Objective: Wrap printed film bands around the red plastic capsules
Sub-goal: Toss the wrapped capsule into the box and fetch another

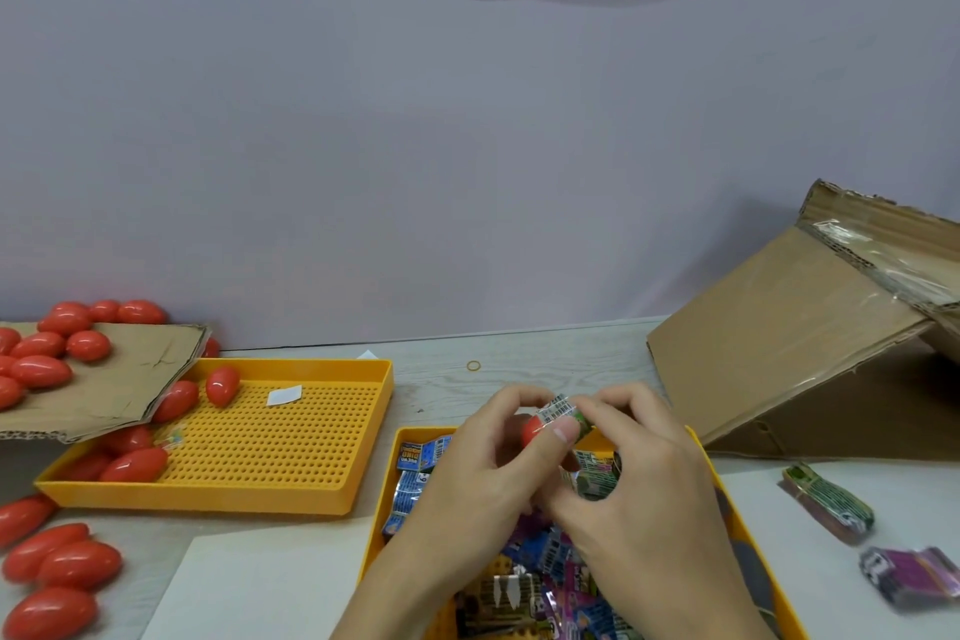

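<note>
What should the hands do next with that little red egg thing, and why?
Probably slide the printed film band further along the red plastic capsule. The left hand and the right hand both pinch it above the yellow plastic tray of bands, and the band seems to cover only one end while the other end shows bare red.

A plain pale lilac wall (311, 120) rises behind a light wood-grain table (545, 369), evenly lit.
</note>
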Available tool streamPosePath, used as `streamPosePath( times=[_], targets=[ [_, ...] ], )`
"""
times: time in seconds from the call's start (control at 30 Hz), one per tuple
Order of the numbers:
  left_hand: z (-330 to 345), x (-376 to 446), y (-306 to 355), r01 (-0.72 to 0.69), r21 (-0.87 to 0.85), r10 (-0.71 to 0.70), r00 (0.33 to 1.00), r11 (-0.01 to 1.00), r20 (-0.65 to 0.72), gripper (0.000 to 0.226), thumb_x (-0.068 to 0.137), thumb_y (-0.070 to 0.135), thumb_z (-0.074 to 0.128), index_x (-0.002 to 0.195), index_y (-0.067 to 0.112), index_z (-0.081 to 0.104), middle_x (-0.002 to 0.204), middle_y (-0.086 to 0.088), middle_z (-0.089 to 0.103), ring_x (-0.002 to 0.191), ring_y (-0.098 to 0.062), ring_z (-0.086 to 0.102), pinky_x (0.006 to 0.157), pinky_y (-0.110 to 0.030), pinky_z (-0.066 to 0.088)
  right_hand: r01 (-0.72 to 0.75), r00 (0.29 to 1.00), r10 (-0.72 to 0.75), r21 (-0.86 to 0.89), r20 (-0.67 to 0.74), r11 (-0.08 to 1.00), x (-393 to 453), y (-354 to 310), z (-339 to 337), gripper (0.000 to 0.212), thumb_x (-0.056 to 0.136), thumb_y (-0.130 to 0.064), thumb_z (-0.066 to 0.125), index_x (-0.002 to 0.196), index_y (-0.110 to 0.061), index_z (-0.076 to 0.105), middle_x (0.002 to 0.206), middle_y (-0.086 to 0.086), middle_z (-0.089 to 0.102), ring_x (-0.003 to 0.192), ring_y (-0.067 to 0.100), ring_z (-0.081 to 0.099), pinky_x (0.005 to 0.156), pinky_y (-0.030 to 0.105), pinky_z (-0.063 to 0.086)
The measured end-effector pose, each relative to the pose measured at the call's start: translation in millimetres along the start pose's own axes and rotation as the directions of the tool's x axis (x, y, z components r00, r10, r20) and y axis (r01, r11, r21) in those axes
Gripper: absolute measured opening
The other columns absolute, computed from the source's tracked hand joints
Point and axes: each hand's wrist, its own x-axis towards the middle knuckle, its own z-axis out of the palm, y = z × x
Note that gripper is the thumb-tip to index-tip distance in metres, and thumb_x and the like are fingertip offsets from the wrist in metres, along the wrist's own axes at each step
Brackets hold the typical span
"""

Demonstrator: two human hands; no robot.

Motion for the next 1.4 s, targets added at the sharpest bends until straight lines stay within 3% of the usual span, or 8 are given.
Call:
streamPosePath(
  times=[0.13, 0.3, 0.47, 0.67, 0.83, 0.97, 1.2, 1.4],
  targets=[
    [-3, 1, -2, 0.012, -0.031, -0.011, 1.0, 0.999, 0.028, 0.034, 0.091, 0.046, 0.06, 0.095, 0.014, 0.07, 0.077, -0.014, 0.063, 0.071, -0.02, 0.06, 0.066, -0.033, 0.049, 0.005, 0.999, -0.006, 0.016, 0.046, 1.0, 0, 1, 0, 0.036, 0.069, -0.054, 0.057, 0.094, -0.033, 0.07, 0.093, -0.018, 0.048, 0.091, 0.005, 0.055, 0.069, 0.026, 0.049],
    [-3, 1, 1, 0.029, -0.072, -0.027, 0.999, 0.997, 0.019, 0.034, 0.087, 0.042, 0.058, 0.095, 0.01, 0.067, 0.069, -0.003, 0.06, 0.059, -0.014, 0.052, 0.058, -0.024, 0.045, -0.033, 0.999, 0.033, -0.015, 0.023, 0.999, 0, 4, 1, 0.046, 0.07, -0.043, 0.07, 0.111, -0.023, 0.072, 0.096, -0.017, 0.051, 0.094, 0.007, 0.056, 0.074, 0.014, 0.041],
    [0, 1, 1, 0.001, -0.099, -0.003, 1.0, 0.995, -0.013, 0.029, 0.087, 0.038, 0.06, 0.101, 0.014, 0.068, 0.079, -0.012, 0.064, 0.067, -0.017, 0.057, 0.061, -0.024, 0.051, -0.073, 0.997, 0.072, 0.047, 0.021, 0.996, 0, 3, 1, 0.044, 0.072, -0.031, 0.079, 0.115, -0.025, 0.071, 0.096, -0.022, 0.052, 0.096, 0.001, 0.055, 0.076, 0.012, 0.042],
    [4, 1, 0, -0.015, -0.083, 0.008, 0.996, 0.996, -0.084, 0.03, 0.082, 0.038, 0.065, 0.101, 0.016, 0.072, 0.093, -0.013, 0.072, 0.088, -0.035, 0.067, 0.073, -0.041, 0.057, -0.113, 0.993, 0.107, 0.128, 0.057, 0.985, 1, 3, 0, 0.044, 0.071, -0.028, 0.079, 0.115, -0.029, 0.071, 0.095, -0.022, 0.054, 0.082, -0.002, 0.056, 0.072, 0.007, 0.042],
    [0, 1, 1, 0.017, -0.064, -0.02, 0.998, 0.998, -0.053, 0.03, 0.08, 0.037, 0.067, 0.104, 0.019, 0.068, 0.08, -0.002, 0.072, 0.062, -0.011, 0.064, 0.06, -0.022, 0.052, -0.238, 0.967, 0.183, 0.36, 0.18, 0.902, 2, 8, -7, 0.022, 0.081, -0.021, 0.071, 0.099, -0.035, 0.069, 0.096, -0.017, 0.061, 0.072, 0.005, 0.06, 0.061, 0.018, 0.048],
    [-2, 0, 0, 0.043, -0.021, -0.043, 0.999, 0.999, 0.009, 0.031, 0.079, 0.032, 0.073, 0.107, 0.024, 0.064, 0.089, -0.003, 0.075, 0.072, -0.014, 0.07, 0.066, -0.025, 0.055, -0.311, 0.95, 0.28, 0.419, 0.134, 0.853, 5, 8, -8, 0.002, 0.084, -0.03, 0.072, 0.083, -0.031, 0.073, 0.084, -0.01, 0.069, 0.079, 0.007, 0.065, 0.067, 0.023, 0.053],
    [-1, 0, 0, 0.017, 0.013, -0.017, 1.0, 1.0, 0.021, 0.026, 0.082, 0.025, 0.073, 0.107, 0.024, 0.066, 0.085, 0.001, 0.075, 0.072, -0.016, 0.072, 0.067, -0.024, 0.056, -0.412, 0.902, 0.419, 0.506, 0.107, 0.758, 7, 7, -13, 0.006, 0.076, -0.027, 0.08, 0.072, -0.031, 0.077, 0.078, -0.005, 0.073, 0.076, 0.012, 0.068, 0.073, 0.034, 0.056],
    [0, 0, 0, 0.003, 0.014, -0.003, 1.0, 1.0, 0.013, 0.028, 0.081, 0.029, 0.072, 0.109, 0.024, 0.068, 0.088, 0.002, 0.075, 0.075, -0.018, 0.073, 0.065, -0.024, 0.056, -0.479, 0.866, 0.483, 0.5, 0.133, 0.721, 8, 6, -12, 0.013, 0.081, -0.029, 0.076, 0.07, -0.021, 0.075, 0.07, -0.004, 0.072, 0.07, 0.008, 0.067, 0.066, 0.023, 0.05]
  ],
)
